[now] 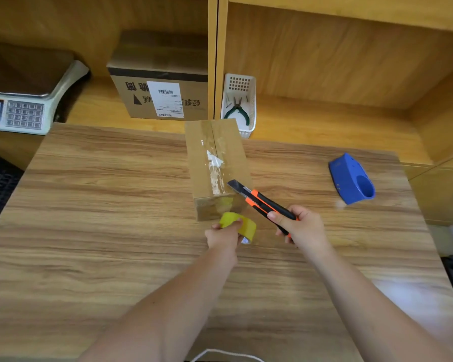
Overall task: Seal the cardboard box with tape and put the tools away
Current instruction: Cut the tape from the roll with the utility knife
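brown cardboard box point(217, 165) stands lengthwise near the middle of the wooden table point(89, 205), its far end reaching the table's back edge; clear tape runs along its top seam and down the near end. left hand point(224, 237) is closed around a yellow tape roll point(239, 226), held just beside the box's near end. right hand point(302, 226) is wrapped around the handle of an orange and black utility knife point(259, 201), blade out, its tip over the box's near right top edge. blue tape dispenser point(351, 178) lies well apart toward the table's right edge. beyond the back edge, a white basket point(239, 82) holds green-handled pliers point(237, 111), with a larger labelled carton point(160, 97) and a weighing scale point(24, 108) on the shelf to the left.
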`<state>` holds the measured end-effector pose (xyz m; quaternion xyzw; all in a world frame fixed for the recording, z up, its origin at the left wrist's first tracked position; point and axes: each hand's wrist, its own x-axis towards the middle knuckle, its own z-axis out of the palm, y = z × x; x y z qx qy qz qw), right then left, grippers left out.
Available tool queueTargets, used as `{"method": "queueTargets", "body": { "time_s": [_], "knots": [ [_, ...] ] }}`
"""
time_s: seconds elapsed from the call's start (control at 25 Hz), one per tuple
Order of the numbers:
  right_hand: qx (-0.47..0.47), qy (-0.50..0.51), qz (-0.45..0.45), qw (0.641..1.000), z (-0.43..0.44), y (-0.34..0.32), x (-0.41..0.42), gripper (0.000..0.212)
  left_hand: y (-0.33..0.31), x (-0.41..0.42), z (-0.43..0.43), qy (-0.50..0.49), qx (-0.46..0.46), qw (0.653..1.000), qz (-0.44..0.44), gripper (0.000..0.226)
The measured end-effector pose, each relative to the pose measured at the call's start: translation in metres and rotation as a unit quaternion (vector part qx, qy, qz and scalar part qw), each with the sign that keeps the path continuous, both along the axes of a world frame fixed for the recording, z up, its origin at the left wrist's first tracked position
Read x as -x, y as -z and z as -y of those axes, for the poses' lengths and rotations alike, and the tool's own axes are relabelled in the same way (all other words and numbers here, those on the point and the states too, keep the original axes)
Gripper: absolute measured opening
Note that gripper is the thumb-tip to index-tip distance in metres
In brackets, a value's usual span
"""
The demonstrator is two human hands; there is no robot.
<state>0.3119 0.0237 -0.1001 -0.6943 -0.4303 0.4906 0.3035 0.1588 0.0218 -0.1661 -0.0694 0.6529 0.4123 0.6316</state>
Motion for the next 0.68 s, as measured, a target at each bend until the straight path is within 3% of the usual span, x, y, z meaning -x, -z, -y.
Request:
{"method": "queueTargets", "body": {
  "time_s": [0.16,0.36,0.48,0.68],
  "knots": [
    [-0.061,-0.088,0.135,0.985,-0.003,0.0,-0.007,0.049,-0.001,0.027,0.019,0.094,-0.06,0.992,-0.055,0.032],
    [-0.172,-0.182,0.354,0.901,-0.009,-0.008,-0.016,0.058,-0.014,0.059,0.041,0.172,-0.092,0.976,-0.094,0.038],
    [-0.235,-0.212,0.403,0.859,-0.009,-0.004,-0.012,0.068,-0.02,0.066,0.049,0.171,-0.128,0.974,-0.08,0.036],
    [-0.277,-0.246,0.429,0.824,-0.007,0.002,0.009,0.065,-0.024,0.071,0.058,0.193,-0.145,0.966,-0.09,0.04]
  ]
}}
